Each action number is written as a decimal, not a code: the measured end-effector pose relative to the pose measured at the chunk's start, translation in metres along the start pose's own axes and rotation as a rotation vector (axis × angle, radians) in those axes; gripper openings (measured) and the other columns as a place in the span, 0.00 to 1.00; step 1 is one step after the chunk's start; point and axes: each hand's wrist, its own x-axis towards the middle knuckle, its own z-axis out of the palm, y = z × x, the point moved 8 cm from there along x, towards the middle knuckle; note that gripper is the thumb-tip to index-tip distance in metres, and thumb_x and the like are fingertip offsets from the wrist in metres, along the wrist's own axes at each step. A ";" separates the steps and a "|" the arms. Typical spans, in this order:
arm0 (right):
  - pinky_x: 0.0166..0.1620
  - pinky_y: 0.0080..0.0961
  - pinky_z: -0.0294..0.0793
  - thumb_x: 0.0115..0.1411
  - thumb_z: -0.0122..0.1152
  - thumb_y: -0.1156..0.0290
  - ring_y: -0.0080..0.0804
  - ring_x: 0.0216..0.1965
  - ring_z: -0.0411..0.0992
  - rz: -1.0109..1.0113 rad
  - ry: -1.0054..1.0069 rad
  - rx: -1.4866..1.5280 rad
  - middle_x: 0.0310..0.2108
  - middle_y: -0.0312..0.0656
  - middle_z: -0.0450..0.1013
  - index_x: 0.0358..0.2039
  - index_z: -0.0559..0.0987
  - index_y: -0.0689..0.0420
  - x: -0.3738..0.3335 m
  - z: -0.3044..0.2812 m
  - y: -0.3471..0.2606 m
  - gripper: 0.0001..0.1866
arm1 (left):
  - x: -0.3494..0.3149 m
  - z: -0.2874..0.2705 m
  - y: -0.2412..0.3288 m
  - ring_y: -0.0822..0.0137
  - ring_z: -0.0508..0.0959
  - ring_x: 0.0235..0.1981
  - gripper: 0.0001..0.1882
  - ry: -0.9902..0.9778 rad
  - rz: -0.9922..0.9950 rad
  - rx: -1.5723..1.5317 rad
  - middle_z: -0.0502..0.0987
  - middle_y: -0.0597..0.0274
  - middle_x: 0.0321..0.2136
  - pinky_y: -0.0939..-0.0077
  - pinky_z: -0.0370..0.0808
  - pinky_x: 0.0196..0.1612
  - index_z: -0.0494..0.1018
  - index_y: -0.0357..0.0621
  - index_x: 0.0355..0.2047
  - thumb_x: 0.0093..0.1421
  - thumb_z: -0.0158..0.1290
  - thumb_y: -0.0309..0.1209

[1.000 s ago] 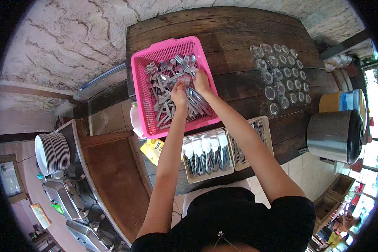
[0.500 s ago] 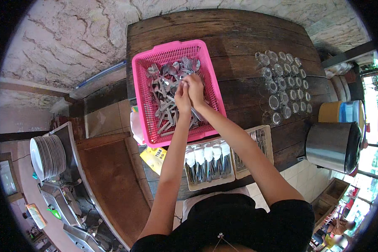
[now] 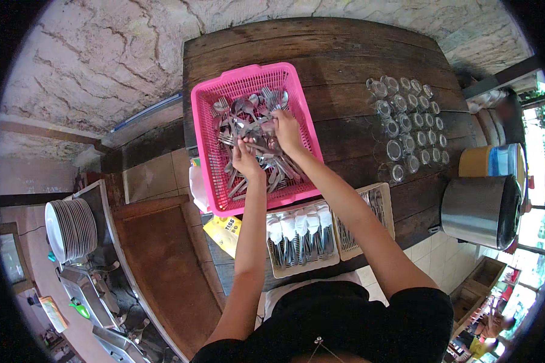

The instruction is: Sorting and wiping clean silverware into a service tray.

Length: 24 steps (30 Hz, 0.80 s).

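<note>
Both hands are in the pink plastic basket (image 3: 255, 81) on the dark wooden table (image 3: 345, 54), down in the loose pile of steel cutlery (image 3: 242, 115). Left hand (image 3: 246, 160) is closed, pinching cutlery pieces; right hand (image 3: 286, 130) has its fingers curled into the pile, exact grip unclear. Just in front of the basket sits a tray of napkin-wrapped cutlery (image 3: 300, 236); upturned drinking glasses (image 3: 409, 124) stand well to the right.

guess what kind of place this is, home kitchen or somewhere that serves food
Probably a restaurant or cafe service station: a pink basket full of cutlery, rows of upturned glasses on the wooden table, and a tall stack of plates.
</note>
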 end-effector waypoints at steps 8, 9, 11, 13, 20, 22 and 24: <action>0.32 0.34 0.69 0.44 0.49 0.78 0.48 0.29 0.68 0.253 -0.214 -0.375 0.28 0.55 0.66 0.27 0.69 0.67 -0.001 0.025 0.075 0.08 | -0.014 0.004 -0.002 0.77 0.71 0.28 0.12 0.009 -0.099 0.035 0.71 0.68 0.27 0.85 0.68 0.28 0.66 0.39 0.37 0.55 0.44 0.32; 0.33 0.35 0.68 0.43 0.49 0.78 0.49 0.29 0.68 0.174 -0.323 -0.325 0.28 0.56 0.66 0.27 0.69 0.68 -0.003 0.035 0.068 0.09 | -0.014 0.000 -0.001 0.77 0.71 0.28 0.12 0.012 -0.113 0.025 0.71 0.68 0.27 0.85 0.68 0.29 0.66 0.40 0.37 0.55 0.44 0.32; 0.34 0.36 0.68 0.42 0.50 0.78 0.50 0.30 0.68 0.092 -0.423 -0.279 0.29 0.57 0.67 0.27 0.69 0.69 -0.009 0.044 0.063 0.10 | -0.019 -0.002 -0.001 0.76 0.71 0.29 0.11 0.014 -0.128 0.041 0.70 0.68 0.27 0.84 0.68 0.31 0.66 0.40 0.37 0.55 0.43 0.32; 0.35 0.37 0.67 0.41 0.51 0.77 0.49 0.31 0.67 0.154 -0.233 -0.295 0.27 0.57 0.67 0.28 0.70 0.67 -0.015 0.031 0.078 0.11 | -0.027 0.007 -0.004 0.75 0.71 0.29 0.11 0.000 -0.147 0.055 0.70 0.69 0.26 0.83 0.68 0.32 0.66 0.40 0.37 0.55 0.43 0.31; 0.33 0.36 0.66 0.40 0.52 0.78 0.48 0.30 0.68 0.284 -0.265 -0.135 0.22 0.55 0.68 0.24 0.71 0.65 -0.029 0.020 0.066 0.07 | -0.055 0.005 0.013 0.76 0.71 0.28 0.10 -0.062 -0.135 0.025 0.69 0.69 0.26 0.85 0.69 0.30 0.66 0.39 0.36 0.55 0.42 0.30; 0.32 0.35 0.66 0.40 0.54 0.78 0.47 0.30 0.68 0.243 -0.146 -0.084 0.23 0.54 0.69 0.24 0.72 0.64 -0.031 0.005 0.059 0.07 | -0.062 0.002 0.014 0.76 0.71 0.28 0.11 -0.072 -0.140 0.035 0.69 0.69 0.27 0.85 0.68 0.30 0.66 0.39 0.36 0.55 0.42 0.30; 0.30 0.29 0.67 0.41 0.57 0.76 0.43 0.27 0.70 0.107 0.086 -0.043 0.23 0.50 0.70 0.26 0.71 0.63 -0.031 -0.021 0.042 0.09 | -0.075 0.002 0.020 0.77 0.71 0.27 0.11 -0.065 -0.150 0.082 0.70 0.69 0.27 0.86 0.68 0.30 0.67 0.39 0.36 0.56 0.42 0.30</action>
